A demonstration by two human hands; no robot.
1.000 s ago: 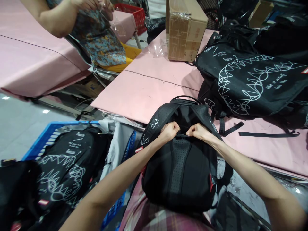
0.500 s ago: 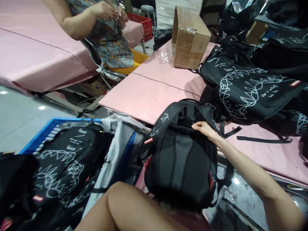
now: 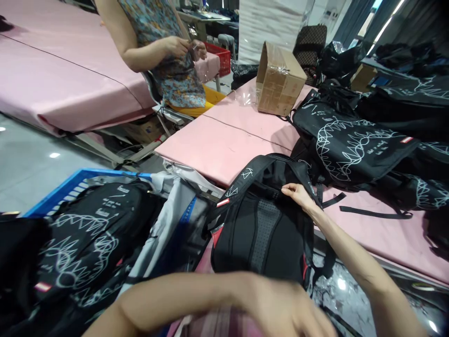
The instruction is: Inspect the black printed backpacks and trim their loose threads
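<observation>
A black backpack point(image 3: 231, 243) leans against the table edge in front of me, its padded back panel facing me and its shoulder straps upward. My right hand point(image 3: 297, 195) pinches the fabric near the top of that panel, between the straps. Low in the view, my left hand point(image 3: 293, 306) is smeared by motion in front of the bag's lower end. Its fingers do not show clearly, and I cannot tell whether it touches the bag.
More black backpacks with white line drawings point(image 3: 354, 145) are piled on the pink table point(image 3: 224, 150). A cardboard box point(image 3: 280, 84) stands farther back. At left, a blue crate point(image 3: 70, 187) holds backpacks. A seated person point(image 3: 168, 61) handles something small beyond the table.
My left hand has come into view at the bottom, where only the arm showed before. My right hand keeps its pinch on the backpack. The view has tilted up slightly.
</observation>
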